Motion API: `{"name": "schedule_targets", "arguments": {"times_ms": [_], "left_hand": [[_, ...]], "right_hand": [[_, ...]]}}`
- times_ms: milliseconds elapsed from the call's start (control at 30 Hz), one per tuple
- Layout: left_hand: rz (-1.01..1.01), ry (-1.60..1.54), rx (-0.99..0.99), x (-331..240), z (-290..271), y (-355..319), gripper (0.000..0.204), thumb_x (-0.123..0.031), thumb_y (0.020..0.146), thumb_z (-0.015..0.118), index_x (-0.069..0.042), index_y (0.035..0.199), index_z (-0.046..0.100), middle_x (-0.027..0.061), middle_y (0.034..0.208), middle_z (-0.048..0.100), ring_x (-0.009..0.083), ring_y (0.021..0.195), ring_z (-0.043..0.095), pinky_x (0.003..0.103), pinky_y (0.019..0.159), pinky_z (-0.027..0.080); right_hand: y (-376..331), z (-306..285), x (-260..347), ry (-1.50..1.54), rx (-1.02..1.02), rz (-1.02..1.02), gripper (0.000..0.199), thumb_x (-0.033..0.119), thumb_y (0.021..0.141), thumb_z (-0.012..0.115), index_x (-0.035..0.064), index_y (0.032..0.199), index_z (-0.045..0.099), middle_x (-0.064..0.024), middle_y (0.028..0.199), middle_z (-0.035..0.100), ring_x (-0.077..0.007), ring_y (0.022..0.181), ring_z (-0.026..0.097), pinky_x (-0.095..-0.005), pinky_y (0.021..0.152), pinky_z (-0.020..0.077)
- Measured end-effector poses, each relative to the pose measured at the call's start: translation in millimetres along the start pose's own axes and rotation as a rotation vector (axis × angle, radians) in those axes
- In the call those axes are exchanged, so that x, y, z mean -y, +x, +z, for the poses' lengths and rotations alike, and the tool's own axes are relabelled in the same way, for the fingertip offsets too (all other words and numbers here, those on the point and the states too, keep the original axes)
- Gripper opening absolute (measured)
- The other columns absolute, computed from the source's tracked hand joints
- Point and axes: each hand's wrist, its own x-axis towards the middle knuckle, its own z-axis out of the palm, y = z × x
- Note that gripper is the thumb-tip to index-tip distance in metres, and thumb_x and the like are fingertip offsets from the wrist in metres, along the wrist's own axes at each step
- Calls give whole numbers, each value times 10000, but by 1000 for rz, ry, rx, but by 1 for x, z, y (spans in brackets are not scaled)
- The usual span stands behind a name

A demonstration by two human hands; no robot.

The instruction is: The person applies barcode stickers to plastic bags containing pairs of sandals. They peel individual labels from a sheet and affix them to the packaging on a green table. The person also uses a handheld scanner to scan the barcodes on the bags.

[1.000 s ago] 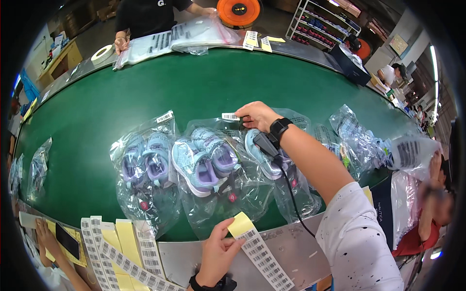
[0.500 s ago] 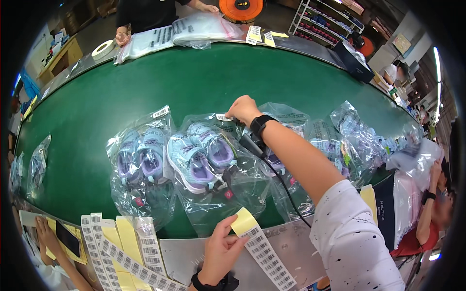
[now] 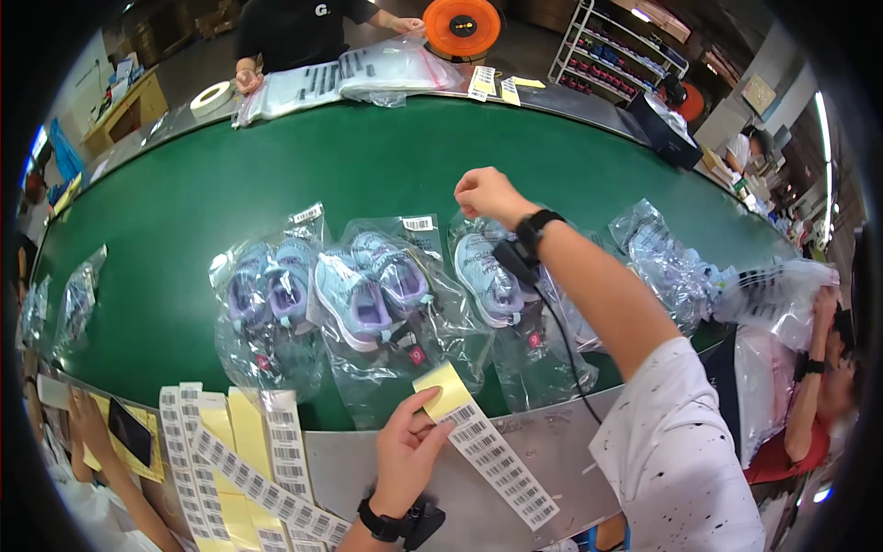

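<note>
My left hand (image 3: 409, 455) is closed on a strip of barcode labels (image 3: 501, 465), whose yellow backing curls up at the upper end. Farther out, my right hand (image 3: 497, 196) has its fingers pinched together at the top edge of a clear bag holding light-blue and purple shoes (image 3: 487, 276). Whatever is between those fingertips is hidden. Just left of it, another bagged pair of shoes (image 3: 354, 290) bears a white barcode label (image 3: 418, 224) near its top. A third bagged pair (image 3: 267, 290) farther left also has a barcode label (image 3: 306, 214).
More bagged shoes (image 3: 667, 267) lie to the right on the green belt (image 3: 359, 156). Several label strips (image 3: 285, 451) rest on the metal edge (image 3: 345, 469). Across the belt, a person stands by stacked clear bags (image 3: 322, 81). Co-workers' hands (image 3: 92, 432) show at both sides.
My right hand has moved off the middle bag's barcode label, rightward to the top of the neighbouring bag. The bagged shoes sit slightly differently in view. My left hand still grips the label strip.
</note>
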Motion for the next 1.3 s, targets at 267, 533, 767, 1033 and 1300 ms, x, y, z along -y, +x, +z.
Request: {"name": "schedule_targets", "arguments": {"times_ms": [267,533,767,1033,1300], "left_hand": [[36,-58,-16,11,16,1,313,4,897,621,-2,1210,604,53,956,685,39,813,589,176,685,451],[16,-3,-26,9,19,-3,282,41,896,599,36,1177,595,110,1049,686,93,917,637,203,764,496],[57,19,20,3,39,-6,246,35,901,602,36,1147,609,107,1040,695,81,901,640,183,740,493],[37,42,48,-1,46,-4,305,48,890,602,38,1193,571,121,1086,680,105,935,651,206,771,515],[-163,35,114,6,47,2,501,80,865,589,45,1331,407,182,1267,567,175,1036,639,256,867,514]], "right_hand": [[-69,-148,-58,-509,-322,222,282,104,845,632,-37,1087,664,-144,1051,689,-249,982,642,-350,868,496],[-225,-40,60,-216,-71,-439,120,17,834,644,17,954,653,-65,865,665,-174,795,623,-274,745,486],[-301,17,49,-114,163,-399,213,12,784,720,22,994,691,-87,874,624,-198,722,621,-290,583,487],[-310,8,53,-277,34,-458,155,-23,734,714,9,882,682,-97,873,590,-233,758,604,-325,622,484],[-299,-26,91,-321,-93,-653,156,-47,722,690,6,867,666,-147,1037,597,-264,914,600,-349,748,495]]}}
